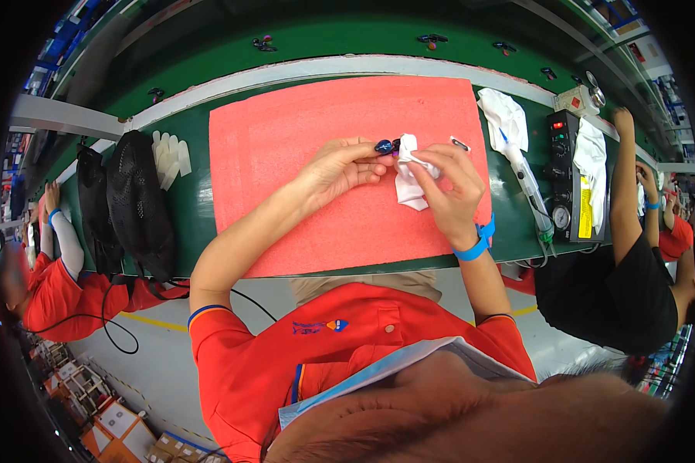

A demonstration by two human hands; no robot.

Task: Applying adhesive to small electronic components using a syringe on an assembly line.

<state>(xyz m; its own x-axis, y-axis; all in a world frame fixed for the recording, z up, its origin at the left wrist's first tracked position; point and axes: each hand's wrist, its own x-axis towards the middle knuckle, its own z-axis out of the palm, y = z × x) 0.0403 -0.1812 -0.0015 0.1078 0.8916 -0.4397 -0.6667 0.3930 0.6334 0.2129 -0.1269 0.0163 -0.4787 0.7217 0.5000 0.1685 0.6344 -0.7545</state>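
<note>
Above a pink foam mat (286,116), my left hand (344,171) pinches a small glossy dark-blue part (384,147) between thumb and fingertips. Its exact kind is too small to make out. My right hand (452,185), with a blue band at the wrist, is closed on a crumpled white cloth (408,185). The cloth touches or nearly touches the right end of the dark part, where a bit of purple shows. A small dark and white piece (459,144) lies on the mat beyond my right hand.
Black mesh bags (139,201) and pale finger-shaped pieces (170,157) lie left. On the right are a white cloth (503,119), a pen-like dispenser (527,181) with tubing and a black control box (561,170). Small dark parts (432,38) sit on the green surface beyond the white rail. Co-workers flank me.
</note>
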